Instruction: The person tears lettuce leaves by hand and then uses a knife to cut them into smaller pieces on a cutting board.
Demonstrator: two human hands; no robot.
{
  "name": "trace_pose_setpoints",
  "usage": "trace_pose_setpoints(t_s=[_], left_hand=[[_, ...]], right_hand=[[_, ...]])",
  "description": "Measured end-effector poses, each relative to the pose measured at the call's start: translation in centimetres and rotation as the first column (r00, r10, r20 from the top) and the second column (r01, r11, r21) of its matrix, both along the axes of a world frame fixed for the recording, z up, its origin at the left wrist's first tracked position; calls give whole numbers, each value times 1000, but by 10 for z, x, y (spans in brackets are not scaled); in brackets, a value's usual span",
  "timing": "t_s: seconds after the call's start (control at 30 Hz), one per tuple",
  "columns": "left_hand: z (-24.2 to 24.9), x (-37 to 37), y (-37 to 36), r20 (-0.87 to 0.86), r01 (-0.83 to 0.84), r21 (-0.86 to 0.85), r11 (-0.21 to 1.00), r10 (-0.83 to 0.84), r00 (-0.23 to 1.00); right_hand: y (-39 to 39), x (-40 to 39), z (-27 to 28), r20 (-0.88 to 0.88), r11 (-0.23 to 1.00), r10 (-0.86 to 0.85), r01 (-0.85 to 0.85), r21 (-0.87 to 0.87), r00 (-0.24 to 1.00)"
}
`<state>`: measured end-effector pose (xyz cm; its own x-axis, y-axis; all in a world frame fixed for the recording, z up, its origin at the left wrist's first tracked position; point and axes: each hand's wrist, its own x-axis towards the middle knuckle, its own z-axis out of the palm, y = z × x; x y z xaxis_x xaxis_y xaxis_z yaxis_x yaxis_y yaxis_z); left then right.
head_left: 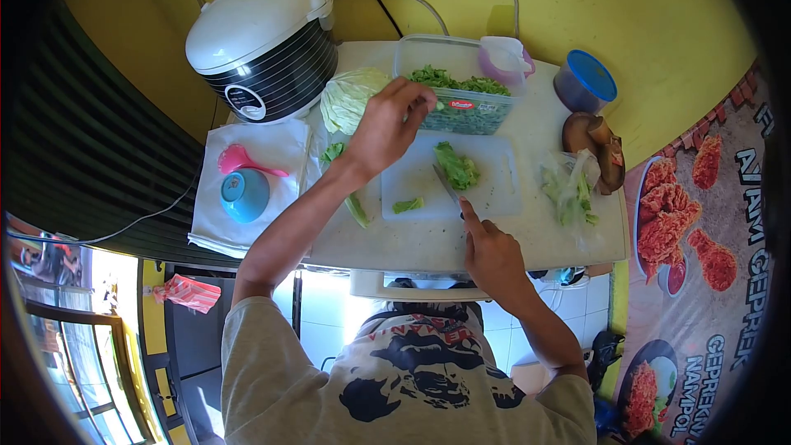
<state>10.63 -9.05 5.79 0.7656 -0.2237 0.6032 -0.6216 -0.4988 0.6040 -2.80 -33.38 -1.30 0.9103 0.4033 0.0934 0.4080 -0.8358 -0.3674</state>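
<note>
My right hand (490,251) is closed around the handle of a knife (446,182), its blade pointing away from me over the white cutting board (503,198). Beside the blade lies a bunch of green lettuce (458,168), and a small cut leaf piece (408,205) rests nearer me on the board. My left hand (389,122) is raised at the front left corner of a clear plastic container (474,122) holding chopped greens (461,81). Its fingers are curled together; what they hold, if anything, is hidden.
A rice cooker (262,45) and a cabbage (353,99) stand at the left. Nearer are a blue bowl (245,195) and pink ladle (236,159) on white paper. Rightward are a blue-lidded tub (586,82), a brown mortar (608,166) and a plastic bag of greens (570,189).
</note>
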Motion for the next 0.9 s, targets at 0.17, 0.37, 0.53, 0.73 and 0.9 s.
trace_pose_setpoints(t_s=[0.17, 0.37, 0.53, 0.73, 0.9], left_hand=[[8, 50, 14, 211, -222, 170, 960, 184, 960], [12, 33, 17, 417, -264, 180, 948, 170, 893], [-13, -45, 17, -108, 74, 331, 941, -41, 993], [-57, -80, 21, -210, 85, 377, 922, -4, 978], [-65, -84, 19, -189, 55, 374, 926, 18, 982]], right_hand=[[2, -1, 2, -22, 998, 17, -18, -52, 1000], [0, -10, 3, 5, 998, -35, 35, 43, 999], [-3, -10, 3, 18, 987, -103, 100, 123, 994], [3, 11, -1, -109, 870, -67, 111, 480, 992], [22, 34, 0, -159, 789, -13, 108, 605, 987]])
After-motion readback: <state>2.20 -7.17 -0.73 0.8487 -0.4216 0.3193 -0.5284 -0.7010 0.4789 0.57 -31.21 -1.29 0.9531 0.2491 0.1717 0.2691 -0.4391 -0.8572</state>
